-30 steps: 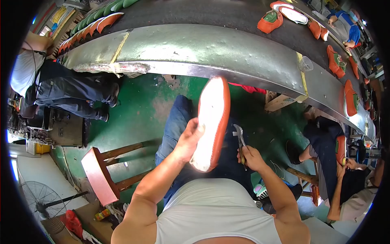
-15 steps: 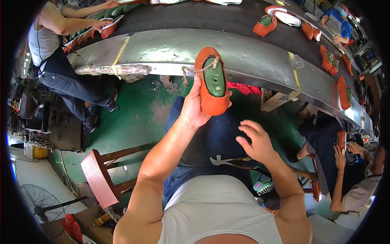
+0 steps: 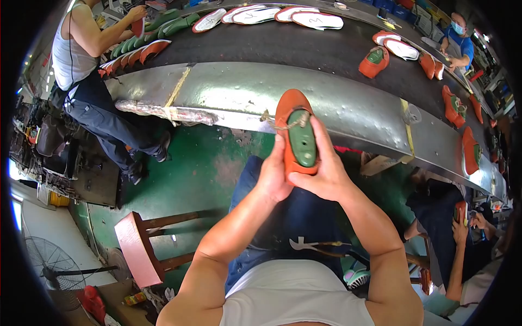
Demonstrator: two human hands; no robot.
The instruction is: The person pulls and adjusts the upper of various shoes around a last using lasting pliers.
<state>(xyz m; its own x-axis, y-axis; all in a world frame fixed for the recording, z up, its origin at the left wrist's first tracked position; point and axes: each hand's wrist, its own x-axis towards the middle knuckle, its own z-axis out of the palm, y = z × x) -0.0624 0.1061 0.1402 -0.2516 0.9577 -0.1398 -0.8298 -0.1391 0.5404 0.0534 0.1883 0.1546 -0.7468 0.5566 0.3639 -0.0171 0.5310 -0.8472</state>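
Note:
An orange-red shoe upper on a green shoe last (image 3: pixel 302 142) is held up in front of the bench edge, toe pointing away from me. My left hand (image 3: pixel 275 173) grips its left side near the heel. Along its right side lie the fingers of my right hand (image 3: pixel 328 165), the thumb pressed across the heel. A twisted cord (image 3: pixel 293 125) is looped at the top of the last and trails left. In my lap rests a pair of lasting pincers (image 3: pixel 312 245) with a metal head, touched by neither hand.
A long dark bench (image 3: pixel 250 49) with a metal edge (image 3: pixel 239 87) spans ahead, carrying several shoes with white soles (image 3: pixel 315 20). Co-workers stand at the left (image 3: pixel 81 54) and far right (image 3: pixel 458 46); another sits at the right (image 3: pixel 481 266). A wooden stool (image 3: pixel 137 247) and a fan (image 3: pixel 51 266) are at left.
My right hand has come up from beside my lap and taken hold of the shoe's right side and heel. The view has shifted, so the bench appears lower.

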